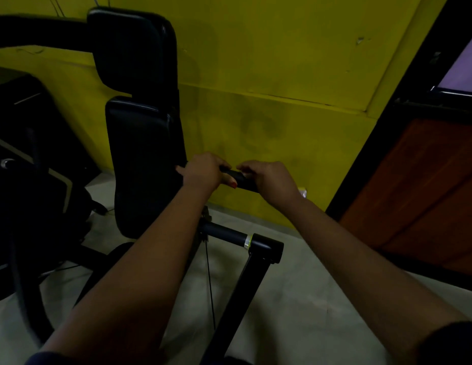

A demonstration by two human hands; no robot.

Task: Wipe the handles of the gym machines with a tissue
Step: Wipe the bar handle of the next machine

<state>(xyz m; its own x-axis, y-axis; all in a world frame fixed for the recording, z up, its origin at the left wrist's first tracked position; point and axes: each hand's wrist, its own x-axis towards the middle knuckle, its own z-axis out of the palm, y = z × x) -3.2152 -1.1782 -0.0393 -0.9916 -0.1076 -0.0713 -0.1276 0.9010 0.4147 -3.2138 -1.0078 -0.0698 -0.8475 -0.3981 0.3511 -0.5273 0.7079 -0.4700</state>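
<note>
A black padded handle (pixel 238 178) of a gym machine runs across the middle of the view, just in front of the yellow wall. My left hand (pixel 204 172) grips its left part, fingers curled over the top. My right hand (pixel 272 180) grips the right end of the same handle. A small pale scrap, maybe the tissue (pixel 303 193), shows just behind my right wrist; I cannot tell whether the hand holds it. The rest of the tissue is hidden.
The machine's black back pads (pixel 144 122) stand upright at left. A lower black bar (pixel 242 239) with a bright ring and a slanted post sit beneath my arms. More dark equipment fills the far left. A wooden door (pixel 419 193) is at right. Pale floor below.
</note>
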